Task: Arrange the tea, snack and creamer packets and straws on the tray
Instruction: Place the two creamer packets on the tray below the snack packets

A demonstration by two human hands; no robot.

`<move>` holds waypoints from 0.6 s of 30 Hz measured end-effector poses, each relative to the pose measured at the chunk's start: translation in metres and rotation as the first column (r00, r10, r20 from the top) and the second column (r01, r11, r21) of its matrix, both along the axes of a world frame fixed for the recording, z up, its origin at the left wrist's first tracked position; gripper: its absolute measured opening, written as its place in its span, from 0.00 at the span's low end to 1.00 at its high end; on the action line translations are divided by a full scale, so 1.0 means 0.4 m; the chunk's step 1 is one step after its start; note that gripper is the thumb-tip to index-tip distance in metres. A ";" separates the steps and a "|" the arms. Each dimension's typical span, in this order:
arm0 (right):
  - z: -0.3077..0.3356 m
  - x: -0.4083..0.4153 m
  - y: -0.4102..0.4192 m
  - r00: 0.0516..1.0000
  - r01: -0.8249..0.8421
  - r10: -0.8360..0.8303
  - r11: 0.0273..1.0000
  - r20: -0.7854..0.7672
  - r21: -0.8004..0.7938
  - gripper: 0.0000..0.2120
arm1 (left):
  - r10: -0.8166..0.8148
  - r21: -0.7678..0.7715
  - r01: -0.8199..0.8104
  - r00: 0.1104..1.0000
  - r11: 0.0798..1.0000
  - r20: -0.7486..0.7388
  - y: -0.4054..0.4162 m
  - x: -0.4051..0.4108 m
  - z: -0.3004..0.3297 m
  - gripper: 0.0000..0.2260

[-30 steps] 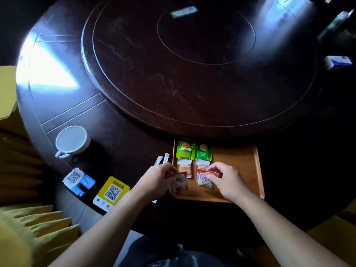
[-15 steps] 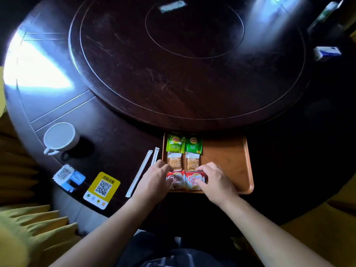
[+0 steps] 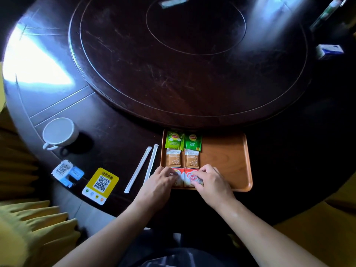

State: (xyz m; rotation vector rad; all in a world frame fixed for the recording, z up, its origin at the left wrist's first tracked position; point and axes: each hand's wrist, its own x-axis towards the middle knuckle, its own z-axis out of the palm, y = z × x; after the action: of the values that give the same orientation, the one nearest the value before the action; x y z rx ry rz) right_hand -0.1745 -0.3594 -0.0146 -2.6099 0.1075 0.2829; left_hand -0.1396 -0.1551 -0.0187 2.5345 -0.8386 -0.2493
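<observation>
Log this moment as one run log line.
left hand, right hand: pressing creamer packets onto tray | straws: on table

head view | looking steeply down and forward from above | sitting close over tray [image 3: 231,151] at 6 o'clock | taking in round table [image 3: 115,135] toward 12 o'clock

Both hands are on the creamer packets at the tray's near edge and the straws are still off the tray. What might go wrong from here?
1. The creamer packets sit right at the near rim of the tray; a nudge from the left hand or right hand may push them over it.
2. The left forearm lies close to the two wrapped straws on the table; pulling back may sweep them aside.
3. Sliding creamers forward could disturb the snack packets that they abut.
</observation>
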 end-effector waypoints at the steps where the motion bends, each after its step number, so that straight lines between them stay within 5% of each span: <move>1: 0.001 0.001 0.000 1.000 -0.002 0.002 1.000 0.002 0.000 0.15 | 0.004 0.003 -0.004 1.000 1.000 -0.003 0.000 -0.001 -0.002 0.12; 11: 0.019 0.002 0.005 0.999 0.005 -0.005 1.000 -0.046 -0.007 0.14 | 0.056 -0.009 -0.057 0.997 0.998 -0.045 0.013 -0.003 -0.010 0.06; 18: 0.054 0.054 0.045 0.999 -0.048 0.048 0.999 -0.015 0.009 0.09 | 0.369 -0.019 -0.374 0.922 0.927 -0.115 0.100 0.037 0.027 0.08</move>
State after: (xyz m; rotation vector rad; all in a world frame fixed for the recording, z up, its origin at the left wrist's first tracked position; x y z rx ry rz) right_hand -0.1530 -0.3415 0.0072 -2.6044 0.0486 0.3196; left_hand -0.1246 -0.1150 -0.0081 2.5529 -0.3044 -0.2408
